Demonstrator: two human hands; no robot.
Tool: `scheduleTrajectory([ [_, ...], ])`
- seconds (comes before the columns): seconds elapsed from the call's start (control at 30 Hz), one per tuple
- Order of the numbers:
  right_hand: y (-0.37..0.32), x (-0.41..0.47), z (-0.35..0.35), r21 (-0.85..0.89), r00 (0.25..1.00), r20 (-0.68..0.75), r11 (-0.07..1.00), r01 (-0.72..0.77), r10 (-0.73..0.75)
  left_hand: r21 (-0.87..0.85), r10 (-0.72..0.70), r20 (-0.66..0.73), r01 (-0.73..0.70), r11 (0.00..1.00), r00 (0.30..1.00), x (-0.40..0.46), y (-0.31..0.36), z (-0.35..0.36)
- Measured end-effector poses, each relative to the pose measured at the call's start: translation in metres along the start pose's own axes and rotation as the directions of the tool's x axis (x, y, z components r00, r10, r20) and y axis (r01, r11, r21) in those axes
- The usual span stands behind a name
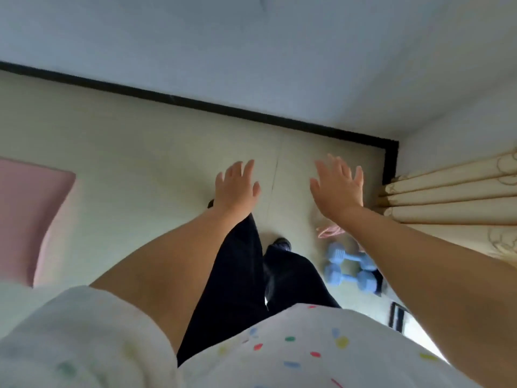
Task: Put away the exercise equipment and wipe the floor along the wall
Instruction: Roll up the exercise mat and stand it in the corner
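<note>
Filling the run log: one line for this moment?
left hand open, empty | right hand open, empty | dumbbells on floor | pink mat left

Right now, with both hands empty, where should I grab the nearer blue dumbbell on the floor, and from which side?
Probably grip the nearer blue dumbbell by its narrow middle bar, coming straight down from above with the right hand. It lies flat on the floor, so the bar between the wide heads is exposed on top. The second dumbbell lies close alongside, leaving little room for a sideways approach.
</note>
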State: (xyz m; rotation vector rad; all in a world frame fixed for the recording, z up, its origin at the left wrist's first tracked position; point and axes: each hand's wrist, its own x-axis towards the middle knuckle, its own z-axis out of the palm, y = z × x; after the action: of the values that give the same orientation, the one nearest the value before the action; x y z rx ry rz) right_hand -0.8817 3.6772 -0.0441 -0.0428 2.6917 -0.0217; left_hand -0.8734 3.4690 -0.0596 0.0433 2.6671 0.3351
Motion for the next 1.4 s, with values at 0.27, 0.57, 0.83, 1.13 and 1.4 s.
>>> scheduleTrajectory([
  [0.27,-0.196,-0.047,-0.016,-0.152,0.88,0.074,0.867,0.475,-0.469,-0.135,-0.454,-0.03,0.446,0.885,0.891,-0.145,-0.174,-0.002],
  [0.57,-0.466,-0.13,0.04,-0.15,0.686,0.206,0.67,0.727,-0.698,-0.297,-0.822,-0.042,0.778,0.553,0.568,-0.356,-0.393,0.01],
  [0.83,-0.603,-0.153,0.047,-0.237,0.496,0.307,0.439,0.867,-0.812,-0.392,-0.88,0.041,0.818,0.422,0.473,-0.4,-0.494,0.005],
  [1.13,-0.767,-0.044,0.037,-0.314,0.497,0.36,0.399,0.861,-0.79,-0.373,-0.845,0.087,0.803,0.464,0.528,-0.334,-0.628,-0.027],
  [1.4,-0.935,0.042,0.027,-0.341,0.361,0.469,0.212,0.916,-0.806,-0.463,-0.908,0.183,0.848,0.259,0.378,-0.283,-0.77,-0.052],
])
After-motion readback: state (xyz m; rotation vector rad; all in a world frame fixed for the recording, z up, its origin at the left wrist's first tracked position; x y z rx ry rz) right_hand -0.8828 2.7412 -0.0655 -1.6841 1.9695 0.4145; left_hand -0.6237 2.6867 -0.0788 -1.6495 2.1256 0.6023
